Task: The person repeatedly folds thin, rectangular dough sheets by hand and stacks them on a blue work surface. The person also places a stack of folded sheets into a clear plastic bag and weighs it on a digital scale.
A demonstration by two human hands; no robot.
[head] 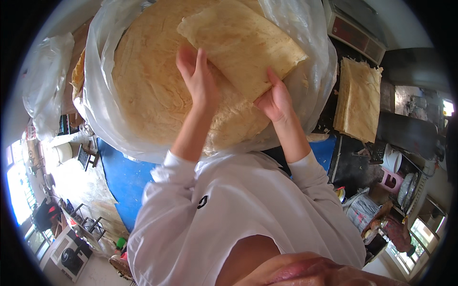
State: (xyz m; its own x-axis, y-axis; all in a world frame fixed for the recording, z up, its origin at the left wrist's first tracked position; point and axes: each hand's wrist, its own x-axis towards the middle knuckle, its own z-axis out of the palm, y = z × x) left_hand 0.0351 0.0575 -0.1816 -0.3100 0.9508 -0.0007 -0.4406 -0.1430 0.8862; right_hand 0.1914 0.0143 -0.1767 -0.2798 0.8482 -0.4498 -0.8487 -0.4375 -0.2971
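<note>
A large pile of thin, round, tan flatbread sheets (150, 71) lies before me inside clear plastic sheeting (103, 103). Over the pile is a folded, roughly square sheet of the same flatbread (243, 46). My right hand (275, 98) grips its near corner, thumb on top and fingers underneath. My left hand (200, 77) is by the left edge of the folded sheet, slightly blurred, thumb and fingers apart; it does not appear to grip anything.
On the dark surface at the right lies a stack of folded flatbread sheets (359, 100). More plastic (50, 82) and a brownish folded sheet (78, 77) are at the left. A blue surface (121, 182) shows below the pile. A white bucket (391, 159) stands farther right.
</note>
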